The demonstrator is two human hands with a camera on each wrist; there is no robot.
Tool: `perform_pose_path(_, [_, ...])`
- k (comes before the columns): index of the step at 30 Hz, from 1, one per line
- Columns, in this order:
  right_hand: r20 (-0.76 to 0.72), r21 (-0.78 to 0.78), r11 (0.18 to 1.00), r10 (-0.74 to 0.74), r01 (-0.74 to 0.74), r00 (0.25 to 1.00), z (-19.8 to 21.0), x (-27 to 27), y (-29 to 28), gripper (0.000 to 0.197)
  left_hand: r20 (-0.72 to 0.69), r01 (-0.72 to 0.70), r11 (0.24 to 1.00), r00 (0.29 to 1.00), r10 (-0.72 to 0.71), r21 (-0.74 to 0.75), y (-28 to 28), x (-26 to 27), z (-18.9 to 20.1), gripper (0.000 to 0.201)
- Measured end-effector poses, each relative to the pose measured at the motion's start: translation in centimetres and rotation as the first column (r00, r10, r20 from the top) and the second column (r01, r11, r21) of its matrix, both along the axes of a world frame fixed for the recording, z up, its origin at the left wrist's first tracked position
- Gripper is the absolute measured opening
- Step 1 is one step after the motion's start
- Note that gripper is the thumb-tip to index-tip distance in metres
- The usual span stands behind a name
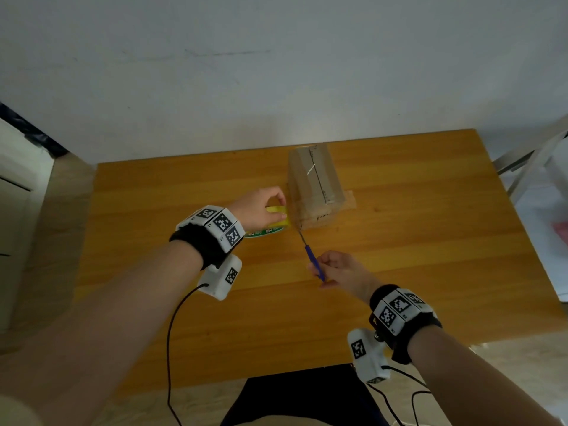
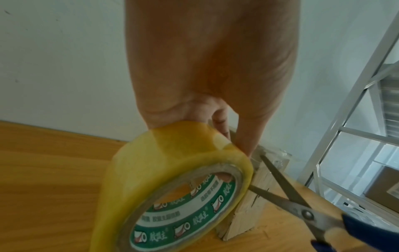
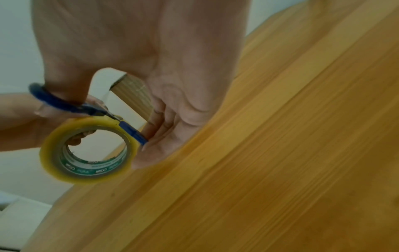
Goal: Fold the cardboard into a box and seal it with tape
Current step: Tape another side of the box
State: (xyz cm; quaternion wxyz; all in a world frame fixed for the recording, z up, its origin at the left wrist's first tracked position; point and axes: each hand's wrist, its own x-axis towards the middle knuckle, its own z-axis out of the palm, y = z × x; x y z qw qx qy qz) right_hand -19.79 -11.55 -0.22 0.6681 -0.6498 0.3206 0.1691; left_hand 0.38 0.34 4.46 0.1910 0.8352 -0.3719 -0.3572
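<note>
Cardboard box (image 1: 313,182) folded up, standing on wooden table (image 1: 430,241) at approx 12 o'clock of table centre, near far edge; long axis runs 12–6, near end facing person, top seam running same way w/ tape already on it, tape tab stuck to table at box's 3 o'clock; looks light, stiff at edges, walls prob. dent under squeeze, so steady it by corners or flat on top, not mid-panel; tape roll (image 2: 172,187) upright at box's 9 o'clock, touching near-left corner; left hand (image 1: 261,210) clamped on roll, finger through core; tape is sticky, thin, will curl if slack; scissors (image 2: 287,192) come in from 5 o'clock, blades parted at box corner by roll; right hand (image 1: 341,269) gripping blue handles; hands well apart; judged step: cutting strip free.
</note>
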Motion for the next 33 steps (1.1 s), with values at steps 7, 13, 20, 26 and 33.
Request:
perform_pose_path(7, [0.054, 0.044, 0.996, -0.079, 0.077, 0.995, 0.4, 1.3, 0.3, 0.023, 0.005, -0.030, 1.000, 1.000, 0.030, 0.000, -0.2, -0.4, 0.3, 0.030])
perform_pose_path(13, [0.076, 0.006, 0.997, -0.082, 0.082, 0.994, 0.4, 1.4, 0.4, 0.024, 0.001, -0.027, 1.000, 1.000, 0.027, -0.004, -0.3, -0.4, 0.2, 0.031])
perform_pose_path(20, [0.093, -0.053, 0.990, -0.127, 0.133, 0.987, 0.6, 1.1, 0.5, 0.016, 0.070, -0.018, 1.000, 0.997, 0.017, 0.009, -0.5, -0.4, -0.3, 0.029])
perform_pose_path(26, [0.074, -0.097, 0.992, -0.075, 0.082, 0.994, 1.2, 1.3, -0.4, 0.020, 0.189, 0.000, 0.997, 0.982, -0.013, 0.071, -0.8, -0.2, -0.1, 0.021])
perform_pose_path(33, [0.088, -0.151, 0.987, -0.047, 0.060, 0.995, 1.7, 1.1, -1.8, 0.022, 0.171, -0.043, 0.992, 0.985, 0.022, 0.121, 0.8, 1.4, -0.2, 0.017])
